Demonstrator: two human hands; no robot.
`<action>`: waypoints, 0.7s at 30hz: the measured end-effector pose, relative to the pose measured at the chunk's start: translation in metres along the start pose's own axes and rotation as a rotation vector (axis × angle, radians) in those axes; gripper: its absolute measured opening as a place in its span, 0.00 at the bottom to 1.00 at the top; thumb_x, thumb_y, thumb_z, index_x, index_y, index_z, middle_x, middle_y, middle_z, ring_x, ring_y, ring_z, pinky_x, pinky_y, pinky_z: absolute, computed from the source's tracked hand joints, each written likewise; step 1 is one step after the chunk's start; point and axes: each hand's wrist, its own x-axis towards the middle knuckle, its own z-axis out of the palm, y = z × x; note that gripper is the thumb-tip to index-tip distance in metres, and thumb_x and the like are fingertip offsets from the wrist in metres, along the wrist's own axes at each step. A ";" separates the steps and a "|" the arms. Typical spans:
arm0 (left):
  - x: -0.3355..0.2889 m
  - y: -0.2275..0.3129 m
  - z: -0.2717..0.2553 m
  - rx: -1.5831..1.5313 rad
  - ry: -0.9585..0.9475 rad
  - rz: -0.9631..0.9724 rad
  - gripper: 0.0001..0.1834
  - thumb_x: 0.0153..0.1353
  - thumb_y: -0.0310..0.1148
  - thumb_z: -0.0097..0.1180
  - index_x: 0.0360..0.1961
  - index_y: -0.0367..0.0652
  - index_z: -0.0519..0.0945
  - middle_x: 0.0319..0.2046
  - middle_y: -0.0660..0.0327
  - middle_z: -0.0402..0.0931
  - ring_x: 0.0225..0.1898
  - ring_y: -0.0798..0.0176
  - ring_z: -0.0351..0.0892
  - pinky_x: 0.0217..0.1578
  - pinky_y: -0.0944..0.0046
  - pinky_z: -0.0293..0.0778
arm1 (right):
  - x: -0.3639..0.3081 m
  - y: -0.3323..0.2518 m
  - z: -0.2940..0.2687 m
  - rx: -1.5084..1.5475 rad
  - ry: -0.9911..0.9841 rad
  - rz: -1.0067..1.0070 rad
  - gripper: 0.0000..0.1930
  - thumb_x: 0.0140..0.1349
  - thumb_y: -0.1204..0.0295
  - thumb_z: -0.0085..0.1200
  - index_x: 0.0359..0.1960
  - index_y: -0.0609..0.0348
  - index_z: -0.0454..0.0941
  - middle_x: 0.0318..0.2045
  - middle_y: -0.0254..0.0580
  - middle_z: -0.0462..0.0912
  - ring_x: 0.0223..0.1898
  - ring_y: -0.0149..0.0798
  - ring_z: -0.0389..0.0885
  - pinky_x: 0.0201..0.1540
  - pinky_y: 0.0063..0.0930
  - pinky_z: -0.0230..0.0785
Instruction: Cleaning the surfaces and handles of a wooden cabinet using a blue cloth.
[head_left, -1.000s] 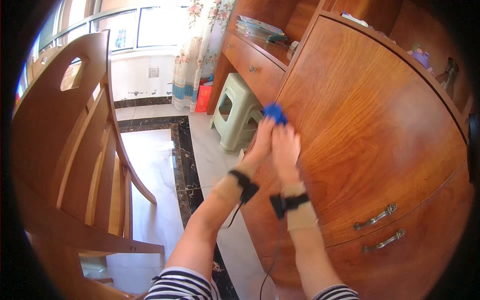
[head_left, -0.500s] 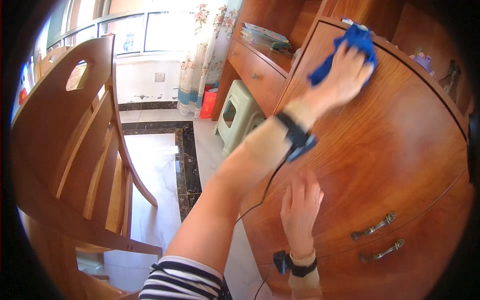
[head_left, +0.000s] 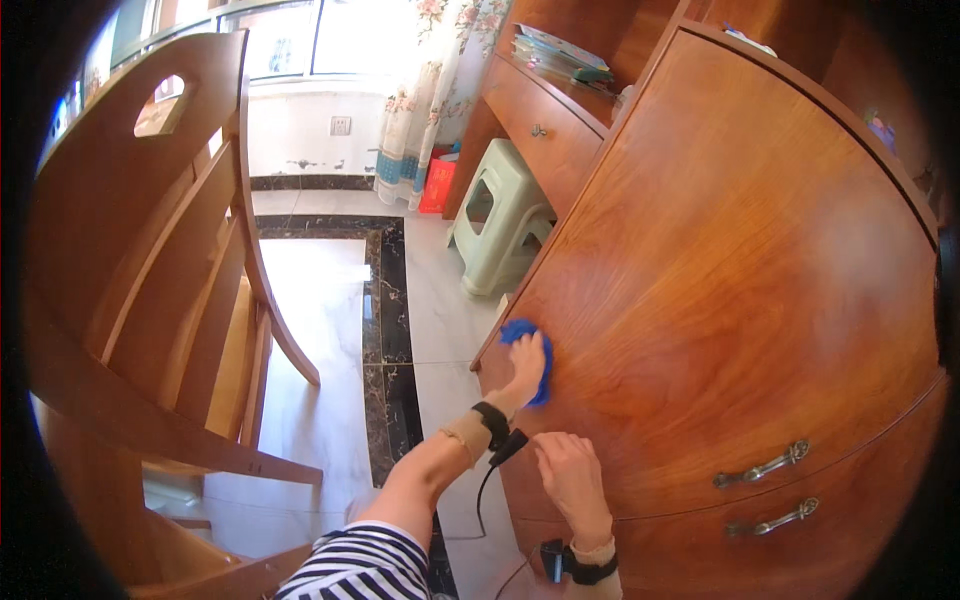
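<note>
Left hand (head_left: 527, 362) is clutching crumpled blue cloth (head_left: 545, 382) against brown wooden cabinet (head_left: 720, 300), left side; right hand (head_left: 574, 478) is hanging nearer, released.

We are finding the widest passage across the middle and upper part of the glossy reddish-brown wooden cabinet front (head_left: 720, 250). At its lower right, two ornate metal handles (head_left: 765, 467) are jutting out. The left hand (head_left: 525, 368), with a crumpled blue cloth (head_left: 545, 375), is occupying the left edge; the right hand (head_left: 573, 480) is obstructing the area just below. Leftward, a gap is running between the slatted brown wooden chair (head_left: 110, 200) and the pale-green plastic stool (head_left: 500, 215).
</note>
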 end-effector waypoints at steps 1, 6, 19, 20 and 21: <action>0.022 0.012 -0.012 0.156 0.024 0.152 0.13 0.61 0.31 0.48 0.45 0.45 0.80 0.38 0.52 0.76 0.44 0.46 0.74 0.42 0.47 0.70 | -0.001 -0.003 0.001 -0.008 -0.027 0.023 0.08 0.59 0.75 0.55 0.41 0.58 0.78 0.36 0.44 0.81 0.40 0.47 0.78 0.45 0.38 0.67; 0.084 0.286 -0.140 -0.306 0.227 0.961 0.08 0.59 0.35 0.53 0.33 0.43 0.81 0.42 0.48 0.73 0.52 0.40 0.66 0.59 0.37 0.59 | -0.009 -0.003 0.016 -0.058 -0.069 0.056 0.07 0.61 0.72 0.54 0.39 0.57 0.77 0.32 0.44 0.80 0.38 0.46 0.78 0.43 0.38 0.67; 0.028 -0.078 -0.009 -0.094 0.147 0.144 0.10 0.62 0.30 0.46 0.38 0.40 0.79 0.47 0.46 0.74 0.51 0.40 0.68 0.54 0.45 0.65 | -0.049 0.010 0.067 0.103 -0.363 0.156 0.07 0.63 0.71 0.51 0.41 0.57 0.77 0.35 0.47 0.81 0.41 0.50 0.78 0.45 0.42 0.66; 0.013 -0.068 -0.011 -0.119 0.030 -0.072 0.10 0.61 0.30 0.46 0.37 0.42 0.80 0.43 0.49 0.75 0.47 0.42 0.70 0.50 0.46 0.66 | -0.051 0.013 0.070 0.123 -0.388 0.154 0.08 0.63 0.71 0.51 0.41 0.57 0.77 0.36 0.48 0.81 0.42 0.50 0.78 0.45 0.42 0.66; 0.010 -0.050 -0.008 -0.078 0.061 0.001 0.10 0.60 0.30 0.47 0.37 0.43 0.81 0.40 0.51 0.75 0.45 0.44 0.70 0.47 0.46 0.66 | -0.054 0.016 0.072 0.115 -0.392 0.160 0.08 0.63 0.71 0.51 0.41 0.57 0.77 0.36 0.48 0.81 0.42 0.50 0.78 0.45 0.42 0.66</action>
